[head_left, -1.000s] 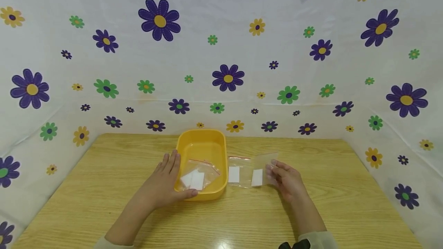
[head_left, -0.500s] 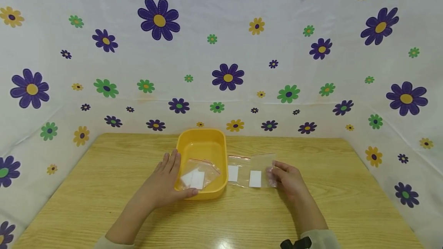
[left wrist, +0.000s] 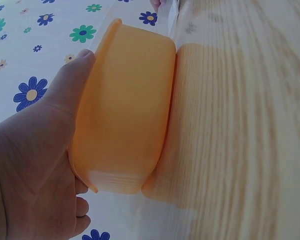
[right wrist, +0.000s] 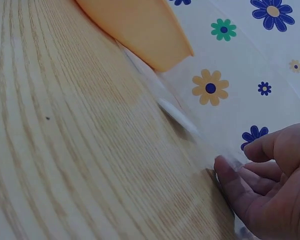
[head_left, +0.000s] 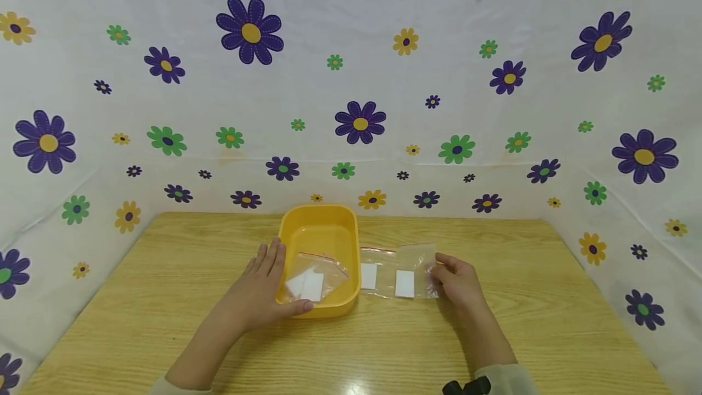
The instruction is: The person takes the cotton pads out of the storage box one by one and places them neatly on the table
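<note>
Right-hand clear bag (head_left: 423,266): on the counter (head_left: 351,346), to the right of the yellow tray (head_left: 320,233), red line along its far edge, white insert (head_left: 404,284) near its lower left. Right hand (head_left: 459,282) at the bag's right edge, thumb and fingers bent toward each other, apparently pinching the film. Right wrist view is blurred there and the film nearly invisible, so which fingertips bear on it is uncertain.

Handling estimate: bag very light, film limp and probably slick; likely to crumple or slide under a loose grip. Insert appears flatter and firmer than the film. Best hold judged to be a thumb-and-finger pinch on the side edge, or over the insert where there is more body. Little risk of breakage expected.

Second clear bag (head_left: 386,270) lies between the right-hand bag and the tray, close to both, with its own white insert (head_left: 368,276). Overlap of the two bags cannot be settled.

Tray: upright, smooth-walled, probably rigid plastic and light; rim is the natural hold. Left hand (head_left: 256,297) spans its near left corner, fingers extended along the left side, thumb on the near rim. Inside, toward the near end: clear bags (head_left: 333,268) with at least two overlapping white inserts (head_left: 312,287); exact bag count unclear.
</note>
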Motion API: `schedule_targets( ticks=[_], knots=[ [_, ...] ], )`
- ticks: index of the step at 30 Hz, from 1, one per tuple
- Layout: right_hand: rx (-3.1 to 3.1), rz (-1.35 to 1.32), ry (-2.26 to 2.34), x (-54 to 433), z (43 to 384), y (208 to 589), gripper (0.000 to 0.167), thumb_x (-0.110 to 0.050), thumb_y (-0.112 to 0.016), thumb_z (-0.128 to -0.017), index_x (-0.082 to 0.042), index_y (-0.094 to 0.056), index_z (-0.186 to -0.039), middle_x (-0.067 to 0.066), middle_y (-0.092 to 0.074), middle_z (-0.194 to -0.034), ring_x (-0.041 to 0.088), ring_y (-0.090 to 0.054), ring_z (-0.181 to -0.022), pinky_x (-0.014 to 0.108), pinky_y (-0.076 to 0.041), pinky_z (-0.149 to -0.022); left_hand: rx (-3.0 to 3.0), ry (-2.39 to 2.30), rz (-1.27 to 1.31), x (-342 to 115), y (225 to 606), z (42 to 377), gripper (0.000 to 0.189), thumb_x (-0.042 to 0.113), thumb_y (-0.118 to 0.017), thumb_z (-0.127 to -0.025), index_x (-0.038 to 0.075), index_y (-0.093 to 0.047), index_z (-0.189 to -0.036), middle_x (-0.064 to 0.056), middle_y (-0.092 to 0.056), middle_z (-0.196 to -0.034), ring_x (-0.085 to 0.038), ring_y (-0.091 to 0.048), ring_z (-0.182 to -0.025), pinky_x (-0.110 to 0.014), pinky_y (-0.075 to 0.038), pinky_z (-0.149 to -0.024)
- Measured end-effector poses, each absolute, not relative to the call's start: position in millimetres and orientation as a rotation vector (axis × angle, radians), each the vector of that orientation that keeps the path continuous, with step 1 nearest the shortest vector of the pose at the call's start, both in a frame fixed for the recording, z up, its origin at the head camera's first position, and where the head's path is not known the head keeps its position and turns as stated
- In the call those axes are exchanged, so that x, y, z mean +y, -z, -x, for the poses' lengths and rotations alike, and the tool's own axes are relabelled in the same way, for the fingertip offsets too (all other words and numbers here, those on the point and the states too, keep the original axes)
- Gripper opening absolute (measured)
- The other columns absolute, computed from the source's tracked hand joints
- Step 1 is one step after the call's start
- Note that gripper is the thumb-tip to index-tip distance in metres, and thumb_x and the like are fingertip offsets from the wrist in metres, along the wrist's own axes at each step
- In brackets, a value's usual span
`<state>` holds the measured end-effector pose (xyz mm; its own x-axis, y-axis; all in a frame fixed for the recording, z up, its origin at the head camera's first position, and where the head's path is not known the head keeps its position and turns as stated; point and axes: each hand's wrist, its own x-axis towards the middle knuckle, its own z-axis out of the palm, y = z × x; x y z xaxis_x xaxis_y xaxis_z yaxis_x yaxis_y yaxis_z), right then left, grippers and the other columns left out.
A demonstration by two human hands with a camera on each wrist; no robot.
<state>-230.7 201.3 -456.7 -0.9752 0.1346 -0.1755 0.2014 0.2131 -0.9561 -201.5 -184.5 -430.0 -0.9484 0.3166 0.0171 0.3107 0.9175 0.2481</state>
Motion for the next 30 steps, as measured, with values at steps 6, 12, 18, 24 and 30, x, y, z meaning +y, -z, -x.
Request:
schedule_targets(
  ticks=[6, 12, 18, 24, 30],
  knots=[
    [2.452, -0.345, 1.889, 202, 231, 456, 0.045, -0.008, -0.055, -0.099, 0.005, -0.051, -0.141, 0.024, -0.062, -0.126, 0.014, -0.059, -0.092, 0.019, -0.052, -0.07, 3.055, -0.393, -0.492, -185, 431, 200, 0.131, 0.091, -0.046, -0.074, -0.003, -0.01, -0.158, -0.02, -0.001, -0.166, -0.043, -0.005, -0.152, -0.055, -0.015, -0.122],
    [2.552, -0.348, 1.798, 203, 230, 452, 0.045, -0.01, -0.055, -0.098, 0.004, -0.053, -0.14, 0.023, -0.063, -0.125, 0.021, -0.058, -0.1, 0.019, -0.051, -0.073, 3.046, -0.395, -0.482, -185, 432, 200, 0.13, 0.091, -0.047, -0.075, -0.002, -0.009, -0.158, -0.019, 0.001, -0.167, -0.042, -0.002, -0.152, -0.054, -0.014, -0.122],
    [2.677, -0.325, 1.655, 205, 228, 447, 0.042, -0.014, -0.055, -0.1, 0.003, -0.056, -0.138, 0.021, -0.065, -0.124, 0.026, -0.06, -0.105, 0.021, -0.052, -0.077, 3.043, -0.405, -0.483, -184, 431, 201, 0.13, 0.091, -0.047, -0.075, -0.002, -0.009, -0.158, -0.019, 0.0, -0.167, -0.042, -0.002, -0.153, -0.054, -0.013, -0.123],
    [2.789, -0.291, 1.556, 206, 226, 444, 0.04, -0.015, -0.056, -0.1, 0.003, -0.058, -0.135, 0.018, -0.068, -0.113, 0.025, -0.063, -0.094, 0.023, -0.052, -0.066, 3.041, -0.406, -0.479, -183, 430, 201, 0.131, 0.091, -0.047, -0.074, -0.002, -0.01, -0.158, -0.019, 0.0, -0.167, -0.042, -0.002, -0.153, -0.054, -0.013, -0.123],
    [2.899, -0.264, 1.428, 207, 223, 442, 0.039, -0.017, -0.056, -0.099, 0.002, -0.06, -0.134, 0.019, -0.069, -0.118, 0.033, -0.065, -0.109, 0.038, -0.056, -0.086, 3.044, -0.408, -0.477, -183, 430, 201, 0.13, 0.09, -0.049, -0.075, -0.002, -0.01, -0.158, -0.019, -0.001, -0.167, -0.042, -0.003, -0.153, -0.055, -0.013, -0.123]
  ],
)
